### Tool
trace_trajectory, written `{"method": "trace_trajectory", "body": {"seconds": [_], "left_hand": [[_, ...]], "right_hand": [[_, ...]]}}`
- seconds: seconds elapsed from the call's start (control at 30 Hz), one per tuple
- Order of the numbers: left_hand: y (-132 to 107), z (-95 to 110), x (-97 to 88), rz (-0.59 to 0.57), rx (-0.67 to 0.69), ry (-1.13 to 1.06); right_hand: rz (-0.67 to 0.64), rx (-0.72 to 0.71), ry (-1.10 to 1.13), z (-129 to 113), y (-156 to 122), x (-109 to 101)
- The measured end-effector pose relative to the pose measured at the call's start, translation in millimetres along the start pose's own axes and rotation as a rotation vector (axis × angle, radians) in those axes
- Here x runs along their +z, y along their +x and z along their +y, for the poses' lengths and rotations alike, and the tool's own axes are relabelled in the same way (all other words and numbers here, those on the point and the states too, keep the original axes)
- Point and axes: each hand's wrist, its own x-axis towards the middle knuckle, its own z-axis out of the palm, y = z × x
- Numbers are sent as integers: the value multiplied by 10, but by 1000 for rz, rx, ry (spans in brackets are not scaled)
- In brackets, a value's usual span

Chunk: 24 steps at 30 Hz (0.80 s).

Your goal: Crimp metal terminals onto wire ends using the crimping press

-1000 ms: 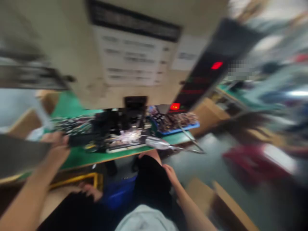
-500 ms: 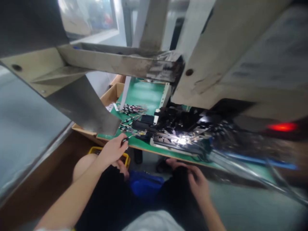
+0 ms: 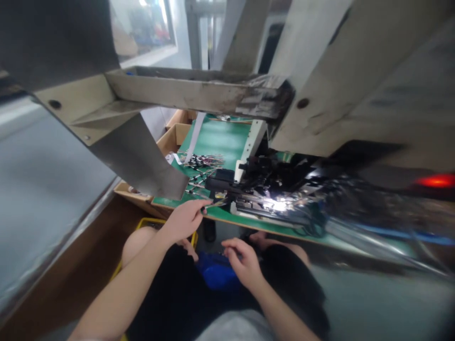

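One dark-ended wire (image 3: 204, 210) sits pinched between left fingers (image 3: 196, 204); right fingers (image 3: 233, 243) curl apart.

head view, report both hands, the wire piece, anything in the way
Left hand pinching wire piece near its dark end. Other end toward black block, contact unclear. Right hand loosely curled short of table, no object visible. Metal sheet hides neither hand.
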Motion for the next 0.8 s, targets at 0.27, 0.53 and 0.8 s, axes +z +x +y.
{"method": "trace_trajectory", "body": {"seconds": [0.27,0.53,0.8], "left_hand": [[-67,42,78,-109,107,-26],[-105,372,187,-83,246,-198],[-23,766,461,120,182,-350]], "right_hand": [[153,260,636,-171,363,206],[248,17,504,-356,247,208],[445,-206,202,-517,167,-56]]}}
